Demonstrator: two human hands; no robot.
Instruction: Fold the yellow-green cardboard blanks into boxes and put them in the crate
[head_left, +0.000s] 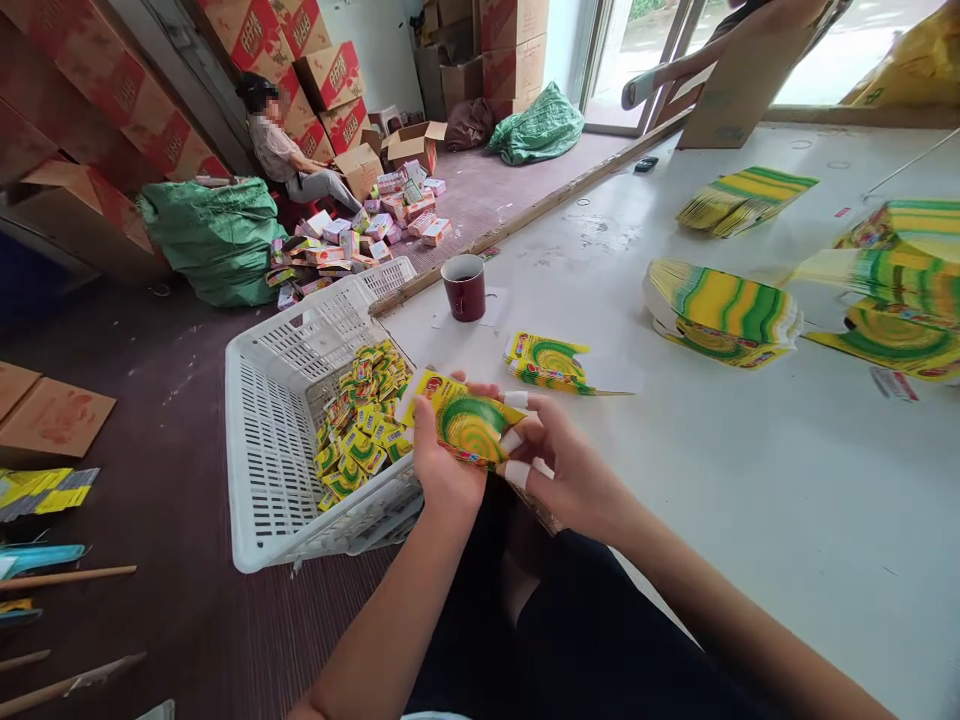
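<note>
My left hand (448, 475) is closed round a yellow and green printed carton (466, 415) with a swirl pattern, its thumb along the near left side. At the carton's right end, my right hand (561, 462) pinches the edge; white covers wrap several of its fingertips. Just beyond my hands, a small stack of flat cartons (551, 360) of the same print lies on the white table (720, 500). Left of my hands, a white plastic basket (251, 450) holds many small yellow-green packs (367, 435).
A dark red mug (463, 290) stands beyond the basket. More carton stacks (724, 310) lie on the table's right. A seated person (281, 145) is near piled boxes (352, 240) and a green sack (214, 240). Another person's arm (697, 60) reaches over a cardboard sheet (739, 85).
</note>
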